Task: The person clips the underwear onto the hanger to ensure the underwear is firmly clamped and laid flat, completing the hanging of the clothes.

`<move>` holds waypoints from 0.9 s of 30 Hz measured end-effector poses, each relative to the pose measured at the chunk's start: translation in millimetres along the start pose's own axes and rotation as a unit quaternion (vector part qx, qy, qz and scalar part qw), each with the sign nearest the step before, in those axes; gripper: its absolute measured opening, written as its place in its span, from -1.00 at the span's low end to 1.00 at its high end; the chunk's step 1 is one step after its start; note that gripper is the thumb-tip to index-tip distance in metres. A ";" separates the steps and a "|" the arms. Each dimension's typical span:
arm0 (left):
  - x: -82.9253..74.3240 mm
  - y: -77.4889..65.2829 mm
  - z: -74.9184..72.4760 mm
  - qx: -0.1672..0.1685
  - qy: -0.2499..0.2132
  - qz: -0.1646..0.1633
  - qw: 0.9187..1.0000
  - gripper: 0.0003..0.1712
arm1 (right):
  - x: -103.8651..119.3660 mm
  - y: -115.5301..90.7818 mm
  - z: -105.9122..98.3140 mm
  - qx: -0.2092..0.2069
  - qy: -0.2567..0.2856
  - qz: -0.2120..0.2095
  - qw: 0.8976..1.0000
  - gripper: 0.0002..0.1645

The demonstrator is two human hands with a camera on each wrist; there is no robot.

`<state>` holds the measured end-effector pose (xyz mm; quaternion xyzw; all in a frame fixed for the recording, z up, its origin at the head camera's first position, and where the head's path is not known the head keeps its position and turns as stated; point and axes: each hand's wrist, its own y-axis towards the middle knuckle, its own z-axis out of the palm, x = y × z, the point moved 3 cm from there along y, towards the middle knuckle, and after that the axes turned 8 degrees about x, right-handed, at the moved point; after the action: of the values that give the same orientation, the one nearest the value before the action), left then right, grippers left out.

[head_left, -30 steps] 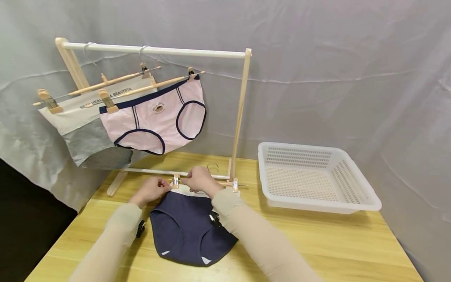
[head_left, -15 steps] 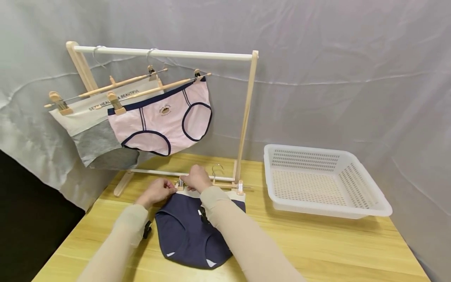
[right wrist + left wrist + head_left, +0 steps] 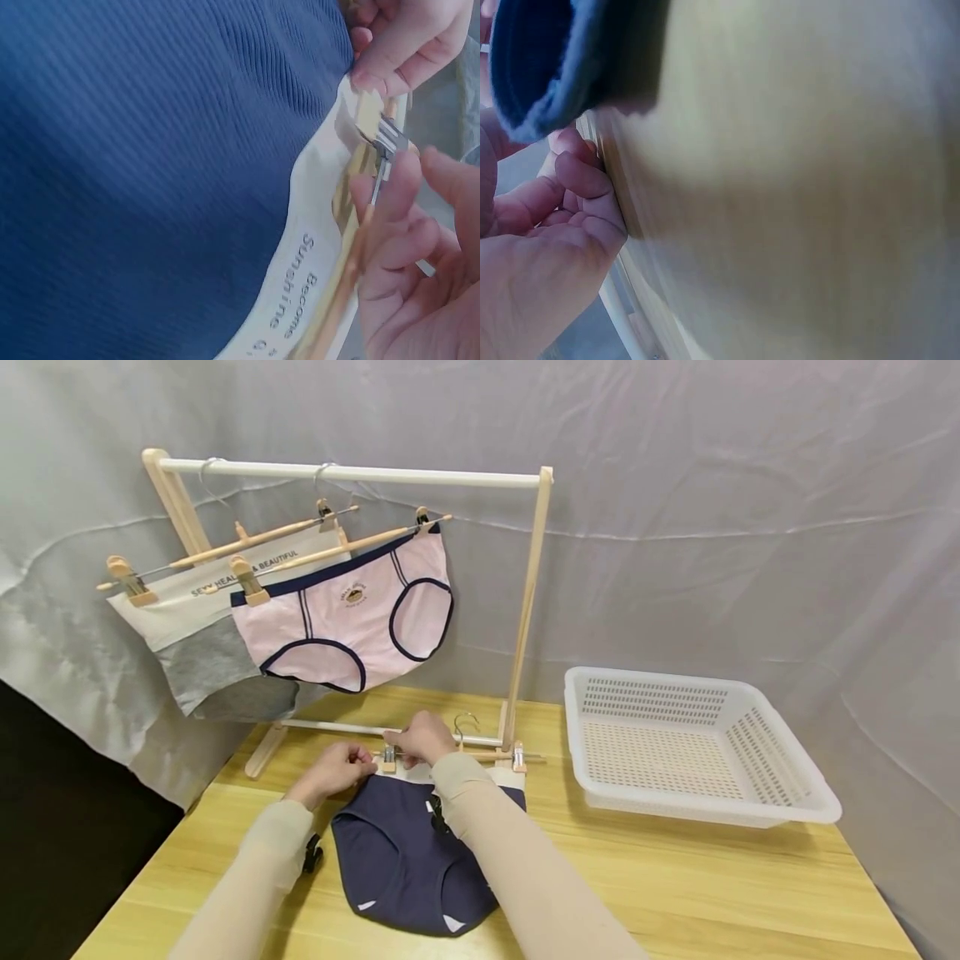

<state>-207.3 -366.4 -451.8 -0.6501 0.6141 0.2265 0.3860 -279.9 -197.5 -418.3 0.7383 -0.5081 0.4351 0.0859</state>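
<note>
Navy ribbed briefs [image 3: 405, 835] with a white waistband [image 3: 300, 247] lie flat on the table. A clip hanger [image 3: 487, 756] lies along the waistband, its right clip [image 3: 518, 758] on the band. At the band's left corner, my left hand [image 3: 337, 770] pinches the fabric between thumb and fingertips, just beside the left clip [image 3: 375, 124]. My right hand [image 3: 426, 739] pinches that clip's upper end between thumb and forefinger. The clip's lower end sits at the waistband. In the left wrist view the left hand [image 3: 562, 202] has curled fingers; their tips are partly hidden.
A wooden rack [image 3: 525, 602] stands behind the hands. From its top bar hang pink briefs [image 3: 352, 610] and grey briefs [image 3: 202, 660] on clip hangers. To the right is a white perforated basket [image 3: 705, 814] on the wooden table [image 3: 675, 893].
The head view has shifted, so everything appears slightly farther right and lower. Both hands stay at the left clip and waistband corner, with little visible movement.
</note>
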 end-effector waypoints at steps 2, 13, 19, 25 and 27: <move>0.1 -0.4 -0.3 0.003 -0.001 -0.002 1.000 -0.86 | -2.4 2.5 0.6 0.019 0.012 0.013 1.000 -0.48; 1.2 -1.9 0.9 0.009 0.000 -0.005 1.000 -0.85 | 1.5 9.9 6.7 0.098 0.031 0.012 0.995 -0.39; 2.4 -5.4 -1.4 0.009 -0.019 -0.013 1.000 -0.81 | 2.9 13.1 7.0 0.070 -0.023 -0.022 0.997 -0.44; 3.2 -2.0 -1.6 0.018 -0.050 -0.014 0.998 -0.82 | -2.4 13.7 5.6 0.028 0.007 -0.023 0.999 -0.58; 2.8 -0.1 -1.3 0.025 -0.058 -0.016 0.998 -0.80 | -4.1 14.1 4.9 0.016 0.016 -0.019 1.000 -0.62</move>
<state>-207.0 -369.1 -453.3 -0.6359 0.5852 0.2423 0.4410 -289.2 -204.1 -428.7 0.7417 -0.4856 0.4538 0.0902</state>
